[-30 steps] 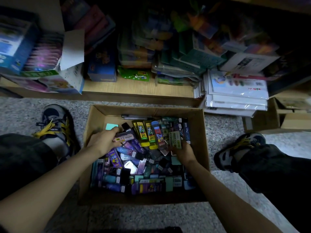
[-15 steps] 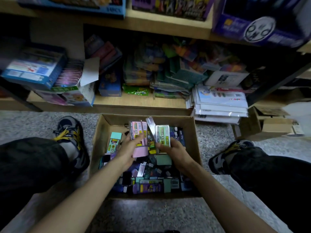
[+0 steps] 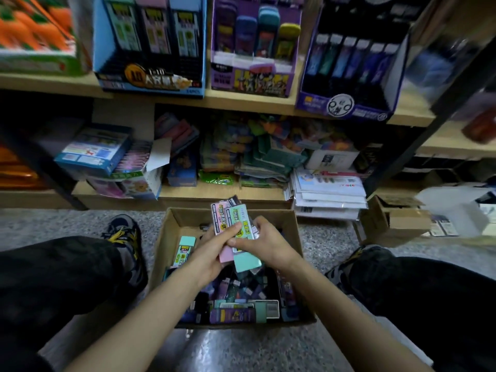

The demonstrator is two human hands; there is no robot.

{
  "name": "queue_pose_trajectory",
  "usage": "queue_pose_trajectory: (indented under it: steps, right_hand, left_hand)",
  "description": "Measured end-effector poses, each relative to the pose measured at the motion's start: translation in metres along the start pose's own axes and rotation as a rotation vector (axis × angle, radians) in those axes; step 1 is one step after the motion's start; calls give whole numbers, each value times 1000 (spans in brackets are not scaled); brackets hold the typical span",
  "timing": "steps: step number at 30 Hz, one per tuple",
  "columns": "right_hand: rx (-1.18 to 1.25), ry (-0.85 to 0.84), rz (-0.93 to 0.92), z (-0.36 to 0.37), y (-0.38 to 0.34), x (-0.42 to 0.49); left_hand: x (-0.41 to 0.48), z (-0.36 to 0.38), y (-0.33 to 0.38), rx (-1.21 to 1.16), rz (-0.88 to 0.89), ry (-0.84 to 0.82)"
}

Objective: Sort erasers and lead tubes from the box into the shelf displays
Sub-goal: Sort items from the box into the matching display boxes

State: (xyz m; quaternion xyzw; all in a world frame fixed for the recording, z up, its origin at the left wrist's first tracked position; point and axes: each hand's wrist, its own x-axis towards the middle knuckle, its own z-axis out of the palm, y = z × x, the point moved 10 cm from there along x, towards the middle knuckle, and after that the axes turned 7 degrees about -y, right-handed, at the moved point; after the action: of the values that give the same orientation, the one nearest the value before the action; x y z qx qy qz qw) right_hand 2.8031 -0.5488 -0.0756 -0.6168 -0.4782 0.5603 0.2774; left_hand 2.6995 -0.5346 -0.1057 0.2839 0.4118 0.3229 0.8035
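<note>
Your hands meet above the cardboard box (image 3: 291,229). Your left hand (image 3: 210,252) has its fingers curled across the pink eraser (image 3: 225,256), and your right hand (image 3: 268,244) pinches the mint eraser (image 3: 247,262) lapped over it.

The two bars sit fanned, not squared, with something dark tucked behind that I can't make out. Loosen either grip to reshuffle and I'd expect the bare lower ends to slide out and drop back among the loose packs.

The likely slot is the blue display carton (image 3: 150,49) on the upper shelf, with mint and pink columns side by side.

There's open air straight up from the box, but the shelf edge (image 3: 241,103) juts out in front of that carton, so clear it first. Your knees hem you in on both sides.
</note>
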Motion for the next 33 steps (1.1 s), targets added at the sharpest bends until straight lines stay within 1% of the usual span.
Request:
queue_pose_trajectory:
  steps: [3, 4, 5, 9, 13, 15, 17, 21, 27, 30, 33]
  right_hand:
    - [333, -54, -52, -5, -17, -9]
    - [407, -44, -60, -11, -23, -11]
    - [413, -16, -72, -18, -29, -14]
    - [285, 115, -155, -51, -61, -28]
    - [145, 285, -278, -98, -103, -49]
    - [91, 336, -343, -120, -128, -62]
    - [72, 379, -404, -142, -152, -75]
    - [144, 441, -498, -186, -189, -96]
    - [19, 600, -549, -255, -243, -107]
    - [-72, 673, -567, -285, -270, -96]
    - [-281, 681, -538, -301, -292, -72]
  left_hand:
    - [-5, 9, 21, -22, 46, -13]
    - [-7, 13, 30, -26, 64, -18]
    - [-8, 18, 39, -25, 84, -28]
    - [-14, 44, 73, 9, 159, -89]
    - [-21, 64, 109, 7, 220, -80]
    - [-22, 73, 128, 17, 259, -84]
    - [-23, 85, 146, 47, 285, -100]
    - [-17, 107, 183, 79, 338, -145]
    - [-5, 125, 242, 142, 459, -211]
    - [4, 128, 260, 158, 495, -213]
    - [13, 128, 268, 158, 511, -200]
